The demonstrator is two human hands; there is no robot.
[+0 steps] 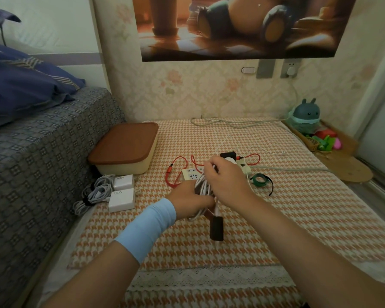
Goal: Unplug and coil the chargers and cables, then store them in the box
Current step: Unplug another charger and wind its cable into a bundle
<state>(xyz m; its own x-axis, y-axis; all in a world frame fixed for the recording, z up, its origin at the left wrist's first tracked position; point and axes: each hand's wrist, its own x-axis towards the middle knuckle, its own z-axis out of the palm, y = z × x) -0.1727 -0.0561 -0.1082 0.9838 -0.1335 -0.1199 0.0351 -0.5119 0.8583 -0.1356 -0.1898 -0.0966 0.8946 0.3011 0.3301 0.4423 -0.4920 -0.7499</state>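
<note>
Head view: the left hand (190, 197) has its fingers curled round a bundle of loops of the white cable (201, 185), in the middle of the mat (276, 218). The right hand (228, 181), just at 1 o'clock of the left, pinches a free strand of that cable between thumb and curled fingers. A dark brick (216, 227) hangs from the bundle at 6 o'clock, touching or just above the mat; I cannot tell which.

The strip (192, 174) lies just behind the hands at 12 o'clock, with a black charger (228, 155) plugged in and a red cable (176, 172) looped beside it. The box (125, 147), lid on, sits at 10 o'clock, and two white chargers (122, 190) with bound cables lie at 9 o'clock. A roll of green tape (259, 180) lies at 3 o'clock.

The cable looks thin, light, soft and springy, so the loops will likely slacken if the hold eases. Best held across all the loops at the waist. The brick seems the heavy end and may swing, so it wants support near its cable joint.
</note>
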